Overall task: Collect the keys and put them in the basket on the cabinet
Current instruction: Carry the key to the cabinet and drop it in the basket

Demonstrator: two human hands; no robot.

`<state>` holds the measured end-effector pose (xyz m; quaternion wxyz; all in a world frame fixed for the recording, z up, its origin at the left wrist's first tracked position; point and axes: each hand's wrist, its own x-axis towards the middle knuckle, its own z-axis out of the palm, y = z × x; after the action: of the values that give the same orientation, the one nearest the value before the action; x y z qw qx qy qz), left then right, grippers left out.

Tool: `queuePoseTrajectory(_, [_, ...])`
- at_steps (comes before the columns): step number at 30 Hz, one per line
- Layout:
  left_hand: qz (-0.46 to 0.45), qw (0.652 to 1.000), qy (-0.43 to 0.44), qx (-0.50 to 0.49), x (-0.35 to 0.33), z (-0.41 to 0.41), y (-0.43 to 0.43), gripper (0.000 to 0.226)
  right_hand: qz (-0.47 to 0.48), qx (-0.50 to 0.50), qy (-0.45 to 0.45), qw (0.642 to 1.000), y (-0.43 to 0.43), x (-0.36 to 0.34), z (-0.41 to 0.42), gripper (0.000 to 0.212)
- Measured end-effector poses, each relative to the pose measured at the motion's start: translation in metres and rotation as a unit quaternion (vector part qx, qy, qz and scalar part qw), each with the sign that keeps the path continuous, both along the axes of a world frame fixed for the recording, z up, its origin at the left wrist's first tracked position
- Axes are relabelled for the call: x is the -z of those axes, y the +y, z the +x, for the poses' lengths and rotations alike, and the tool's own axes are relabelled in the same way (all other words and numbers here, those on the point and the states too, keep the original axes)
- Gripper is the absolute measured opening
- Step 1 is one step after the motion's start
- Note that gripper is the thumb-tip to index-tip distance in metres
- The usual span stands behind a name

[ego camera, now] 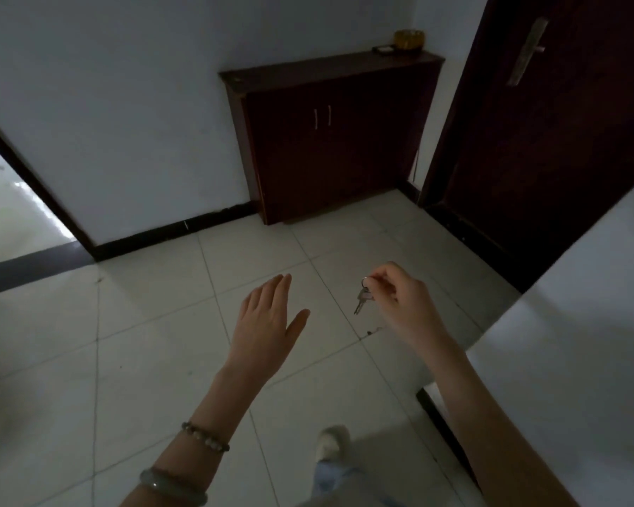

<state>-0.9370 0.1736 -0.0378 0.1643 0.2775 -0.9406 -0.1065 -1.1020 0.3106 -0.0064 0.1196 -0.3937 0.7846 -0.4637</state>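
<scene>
Keys (361,300) dangled pinched in the right hand (399,298), left hand (268,316) flat and empty, and the basket (409,40) sat ahead on the cabinet (330,140), well apart.

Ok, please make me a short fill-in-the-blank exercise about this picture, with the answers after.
1. The keys hang from the fingers of the ____ hand.
2. The left hand is open and holds ____.
3. The basket stands on top of the ____.
4. The cabinet has its doors ____.

Answers: right; nothing; cabinet; closed
</scene>
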Motion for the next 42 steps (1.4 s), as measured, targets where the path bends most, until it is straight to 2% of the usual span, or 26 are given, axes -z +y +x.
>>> queuePoseTrajectory(15, [-0.004, 0.997, 0.027, 0.069, -0.006, -0.206, -0.143, 0.057, 0.009, 0.022, 0.018, 1.000, -0.141, -0.014, -0.181, 0.010])
queuePoseTrajectory(21, [0.069, 0.988, 0.062, 0.123, -0.001, -0.301, -0.212, 0.055, -0.022, 0.039, 0.007, 0.999, -0.209, -0.013, -0.264, 0.005])
queuePoseTrajectory(29, [0.230, 0.940, 0.068, 0.243, -0.019, -0.435, -0.323, 0.047, -0.019, 0.092, -0.032, 0.995, -0.308, -0.026, -0.379, 0.008])
queuePoseTrajectory(34, [0.338, 0.887, 0.040, 0.311, -0.024, -0.509, -0.371, 0.045, -0.027, 0.105, -0.031, 0.994, -0.355, -0.032, -0.436, 0.010])
queuePoseTrajectory(42, [0.358, 0.866, 0.020, 0.348, -0.010, -0.614, -0.409, 0.051, -0.022, 0.149, -0.064, 0.987, -0.388, -0.022, -0.534, 0.011])
